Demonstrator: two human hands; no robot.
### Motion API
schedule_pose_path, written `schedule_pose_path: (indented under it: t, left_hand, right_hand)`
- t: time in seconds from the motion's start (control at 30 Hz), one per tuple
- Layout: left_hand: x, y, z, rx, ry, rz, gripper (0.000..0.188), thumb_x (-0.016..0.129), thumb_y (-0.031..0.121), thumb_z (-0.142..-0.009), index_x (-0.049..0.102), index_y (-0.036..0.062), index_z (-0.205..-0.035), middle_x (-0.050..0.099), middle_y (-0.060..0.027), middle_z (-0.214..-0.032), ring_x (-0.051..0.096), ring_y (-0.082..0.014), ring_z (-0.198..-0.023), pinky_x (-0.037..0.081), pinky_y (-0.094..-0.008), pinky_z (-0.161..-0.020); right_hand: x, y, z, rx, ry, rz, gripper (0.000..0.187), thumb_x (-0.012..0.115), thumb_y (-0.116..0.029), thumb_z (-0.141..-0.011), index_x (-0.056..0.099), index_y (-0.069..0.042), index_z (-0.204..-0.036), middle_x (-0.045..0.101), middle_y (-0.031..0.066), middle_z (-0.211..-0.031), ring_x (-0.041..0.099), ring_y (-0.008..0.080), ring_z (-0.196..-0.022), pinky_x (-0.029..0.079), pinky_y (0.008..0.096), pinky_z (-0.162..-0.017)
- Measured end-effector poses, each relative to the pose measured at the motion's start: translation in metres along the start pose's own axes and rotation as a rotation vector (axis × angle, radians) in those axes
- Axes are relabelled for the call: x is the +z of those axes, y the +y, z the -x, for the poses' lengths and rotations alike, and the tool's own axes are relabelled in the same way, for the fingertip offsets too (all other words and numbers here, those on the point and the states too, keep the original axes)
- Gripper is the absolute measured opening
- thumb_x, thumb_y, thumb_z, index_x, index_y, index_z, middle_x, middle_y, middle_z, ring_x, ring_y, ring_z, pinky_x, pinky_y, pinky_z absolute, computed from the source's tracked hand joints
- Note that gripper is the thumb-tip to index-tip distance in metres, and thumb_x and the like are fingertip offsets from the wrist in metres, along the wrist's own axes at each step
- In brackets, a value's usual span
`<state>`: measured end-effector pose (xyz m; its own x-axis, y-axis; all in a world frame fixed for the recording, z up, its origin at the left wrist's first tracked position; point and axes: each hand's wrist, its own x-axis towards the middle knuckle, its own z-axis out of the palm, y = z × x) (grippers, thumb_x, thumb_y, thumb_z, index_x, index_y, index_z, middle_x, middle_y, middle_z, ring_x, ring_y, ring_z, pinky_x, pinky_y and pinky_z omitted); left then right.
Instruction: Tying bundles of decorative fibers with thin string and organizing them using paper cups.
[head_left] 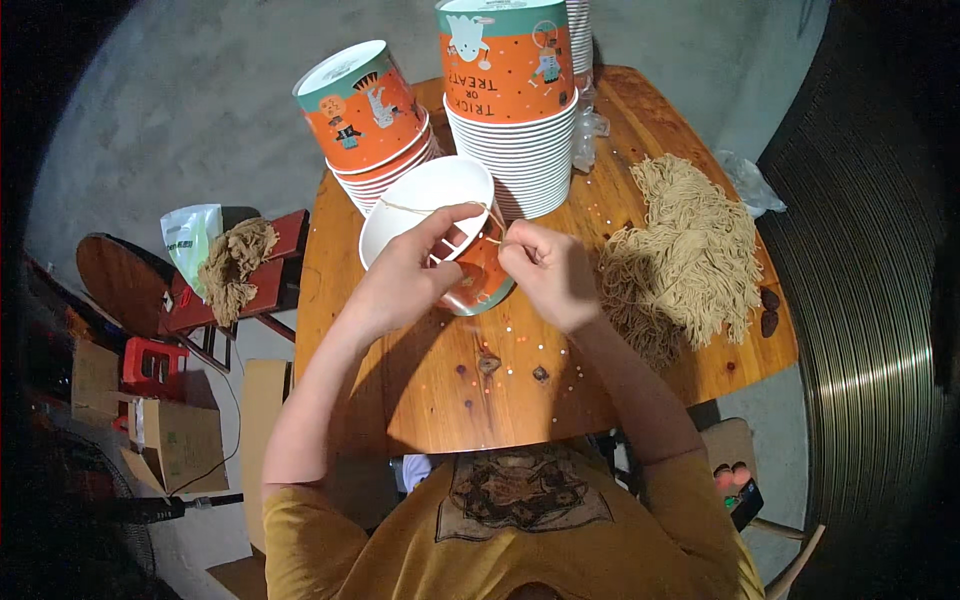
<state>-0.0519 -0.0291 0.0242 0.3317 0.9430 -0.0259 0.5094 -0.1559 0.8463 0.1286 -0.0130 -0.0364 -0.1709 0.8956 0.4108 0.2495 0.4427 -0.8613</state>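
A paper bucket [470, 172] lies tilted on the table before me, white inside, orange and teal outside. Thin tan twine [401, 207] runs across its mouth to the rim on the right. My left hand [405, 270] is closed at the near rim, fingers over the mouth and thumb by the outer wall; its index fingertip meets the twine. At the right side of the rim, my right hand [550, 272] pinches the twine with thumb and index finger. The exact spot where the twine meets the rim is partly hidden by my fingers.
Two stacks of upside-down buckets, a shorter one [362, 112] and a taller one [512, 165], stand behind on the wooden table [440, 410]. A heap of tan twine [700, 255] lies right. More twine [237, 262] rests on a red bench at left, near cardboard boxes [180, 445].
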Motion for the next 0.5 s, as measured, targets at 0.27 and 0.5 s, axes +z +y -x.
schedule_pose_path:
  t: [0.27, 0.5]
  left_hand:
    - [0.0025, -0.0011, 0.0006, 0.009, 0.005, -0.025, 0.056, 0.054, -0.002, -0.077, 0.047, 0.0108, -0.131, 0.051, -0.0058, -0.098, 0.053, -0.0141, -0.081, 0.049, -0.0285, -0.072]
    - [0.0042, 0.0018, 0.0018, -0.019, -0.019, 0.033, 0.06, 0.049, -0.006, -0.074, 0.046, 0.0097, -0.132, 0.048, -0.0011, -0.095, 0.047, -0.0098, -0.081, 0.042, -0.0236, -0.077]
  right_hand:
    - [-0.0002, -0.0042, -0.0012, 0.021, 0.005, 0.064, 0.014, 0.059, -0.017, -0.079, 0.057, -0.003, -0.077, 0.058, 0.0176, -0.068, 0.063, 0.0284, -0.061, 0.047, 0.0359, -0.054]
    - [0.0035, -0.0027, -0.0012, 0.002, 0.019, 0.077, 0.014, 0.06, -0.015, -0.079, 0.057, -0.002, -0.076, 0.059, 0.0173, -0.068, 0.063, 0.0279, -0.061, 0.047, 0.0357, -0.054]
